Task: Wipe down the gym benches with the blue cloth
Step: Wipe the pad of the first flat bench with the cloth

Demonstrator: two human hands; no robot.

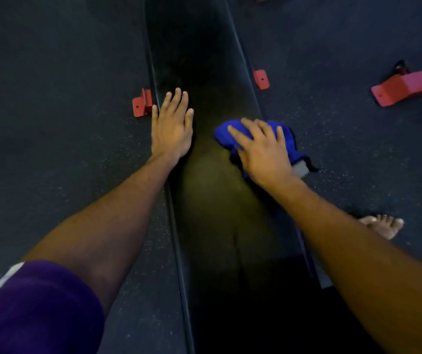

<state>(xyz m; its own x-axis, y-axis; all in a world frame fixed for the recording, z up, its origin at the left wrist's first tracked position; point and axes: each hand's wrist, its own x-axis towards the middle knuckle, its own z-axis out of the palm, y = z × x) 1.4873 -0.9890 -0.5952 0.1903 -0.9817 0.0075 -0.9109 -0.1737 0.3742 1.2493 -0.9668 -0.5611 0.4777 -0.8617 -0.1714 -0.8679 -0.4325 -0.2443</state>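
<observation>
Blue cloth [253,134] lies under the right hand [263,152], fingers spread; left hand [171,129] rests flat on the counter [204,72].

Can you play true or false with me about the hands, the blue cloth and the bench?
1. The right hand presses the blue cloth onto the black bench pad. True.
2. The left hand holds a spray bottle. False: it lies flat on the pad, holding nothing.
3. The cloth sits near the pad's right edge. True.
4. The bench feet are green. False: the bench foot on the left is red.
5. A bare foot stands on the dark floor. True.
</observation>
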